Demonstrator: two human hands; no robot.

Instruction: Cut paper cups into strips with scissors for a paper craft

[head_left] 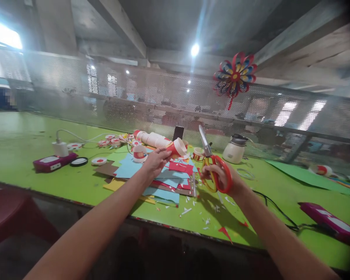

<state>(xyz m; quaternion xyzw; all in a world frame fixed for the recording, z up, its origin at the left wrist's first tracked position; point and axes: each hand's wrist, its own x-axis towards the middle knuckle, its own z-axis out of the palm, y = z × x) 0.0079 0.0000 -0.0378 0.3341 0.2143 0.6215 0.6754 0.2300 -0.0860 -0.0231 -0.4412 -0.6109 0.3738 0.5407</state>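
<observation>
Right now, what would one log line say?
left hand: holds paper cup | right hand: holds scissors, blades up | below: coloured paper sheets on green table

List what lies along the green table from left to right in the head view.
Purple box → white charger → left hand holding a red paper cup → right hand with scissors → white pot → purple box at far right.

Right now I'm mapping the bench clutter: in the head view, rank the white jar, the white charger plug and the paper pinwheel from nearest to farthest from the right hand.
1. White jar: on the table just beyond the right hand, slightly to its right.
2. Paper pinwheel: hanging on the mesh screen, above and behind the hand.
3. White charger plug: far to the left on the green table.
</observation>
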